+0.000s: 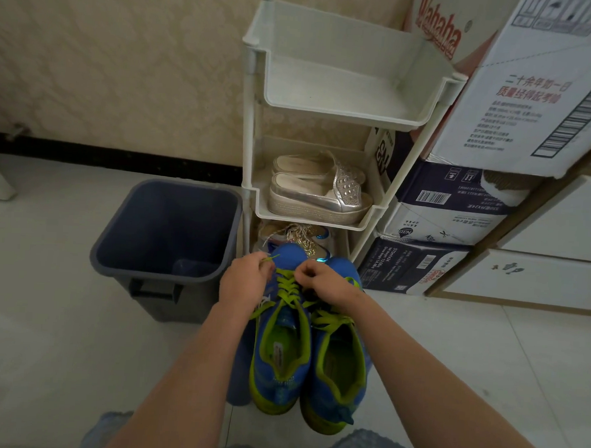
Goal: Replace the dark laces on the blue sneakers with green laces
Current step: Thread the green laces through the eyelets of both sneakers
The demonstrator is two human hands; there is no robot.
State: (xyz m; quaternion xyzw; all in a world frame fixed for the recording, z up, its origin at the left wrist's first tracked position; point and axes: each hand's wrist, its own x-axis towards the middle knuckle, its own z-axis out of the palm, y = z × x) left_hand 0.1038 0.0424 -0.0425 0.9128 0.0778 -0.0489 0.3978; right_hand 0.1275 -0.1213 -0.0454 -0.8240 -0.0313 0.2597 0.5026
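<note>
Your left hand [246,280] pinches the green lace [287,282] tip; right hand [322,280] fingers probably clamp it too, view's blocked. Pull unevenly and the ends come out lopsided.

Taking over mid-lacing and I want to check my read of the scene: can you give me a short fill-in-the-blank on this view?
1. The left hand and right hand both pinch the green lace on the sneaker nearer the dark ____.
2. The silver shoes sit on the ____ shelf of the white rack.
3. The cardboard boxes are stacked to the ____ of the rack.
Missing words: bin; middle; right.
</note>
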